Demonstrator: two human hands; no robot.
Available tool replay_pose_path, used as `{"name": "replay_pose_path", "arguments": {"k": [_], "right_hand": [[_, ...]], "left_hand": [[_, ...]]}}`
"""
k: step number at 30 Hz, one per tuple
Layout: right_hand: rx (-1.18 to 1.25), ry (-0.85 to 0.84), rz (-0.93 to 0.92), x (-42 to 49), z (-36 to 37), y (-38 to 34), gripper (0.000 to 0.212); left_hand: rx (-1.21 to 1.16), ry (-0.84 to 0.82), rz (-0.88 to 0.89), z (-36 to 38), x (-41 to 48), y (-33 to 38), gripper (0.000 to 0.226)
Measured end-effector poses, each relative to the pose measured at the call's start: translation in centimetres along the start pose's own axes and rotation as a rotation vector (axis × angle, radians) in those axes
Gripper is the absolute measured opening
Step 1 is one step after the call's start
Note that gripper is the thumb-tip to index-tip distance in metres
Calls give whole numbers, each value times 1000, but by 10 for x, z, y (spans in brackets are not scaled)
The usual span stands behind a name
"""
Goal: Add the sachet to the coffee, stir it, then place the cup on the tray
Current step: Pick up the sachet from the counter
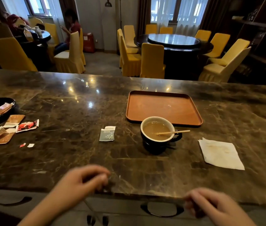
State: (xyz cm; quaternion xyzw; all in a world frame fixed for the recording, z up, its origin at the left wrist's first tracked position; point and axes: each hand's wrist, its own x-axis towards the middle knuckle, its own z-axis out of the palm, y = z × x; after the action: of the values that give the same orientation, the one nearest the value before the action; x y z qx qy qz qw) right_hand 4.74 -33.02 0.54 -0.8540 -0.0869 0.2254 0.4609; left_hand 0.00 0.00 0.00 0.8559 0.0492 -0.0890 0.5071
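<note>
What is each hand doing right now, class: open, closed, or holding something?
Left hand: fingers curled loosely, blurred; holding nothing that shows.
Right hand: fingers curled at the counter edge, blurred; cannot tell whether it holds anything.

Background of the scene. A dark marble counter (63,111) spanned the lower frame. Beyond it, at upper right, yellow-covered chairs (151,61) ringed a round dark table (173,41). Curtained windows (173,8) admitted daylight at top centre and upper left. Dark shelving (259,38) lined the right edge; grey floor (103,62) showed at centre.
</note>
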Motion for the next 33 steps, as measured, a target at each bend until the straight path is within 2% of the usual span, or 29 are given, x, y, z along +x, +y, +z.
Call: {"name": "replay_pose_path", "arguments": {"k": [2, 4, 6, 9, 14, 18, 20, 22, 24, 28, 30, 33], "right_hand": [[-94, 154, -111, 15, 2, -11, 14], [-257, 295, -181, 34, 9, -16, 13], [-422, 316, -183, 54, 22, -13, 31], [-584, 305, -120, 74, 45, -2, 58], [-712, 353, -133, 78, 59, 14, 74], [-736, 363, -156, 80, 60, 17, 104], [-746, 369, -171, 80, 60, 17, 109], [-743, 381, -188, 79, 60, 16, 108], [-723, 400, -199, 78, 62, 17, 104], [-737, 528, -245, 77, 65, 20, 72], [-740, 554, -254, 77, 66, 22, 62], [-719, 584, -256, 77, 67, 22, 58]], "left_hand": [[69, 222, -5, -17, 33, 6, 14], [265, 356, -48, -15, 68, 5, 23], [416, 434, -140, -13, 101, -6, 43], [506, 497, -212, -11, 126, -14, 53], [501, 517, -230, -1, 139, -9, 47], [395, 529, -201, -1, 142, -9, 41], [295, 538, -197, -2, 141, -8, 45], [227, 541, -202, -3, 140, -7, 50], [239, 538, -186, -3, 138, -9, 42], [320, 542, -151, -2, 133, -12, 17], [302, 555, -132, -1, 131, -11, 16], [233, 583, -23, 2, 124, -6, 17]]}}
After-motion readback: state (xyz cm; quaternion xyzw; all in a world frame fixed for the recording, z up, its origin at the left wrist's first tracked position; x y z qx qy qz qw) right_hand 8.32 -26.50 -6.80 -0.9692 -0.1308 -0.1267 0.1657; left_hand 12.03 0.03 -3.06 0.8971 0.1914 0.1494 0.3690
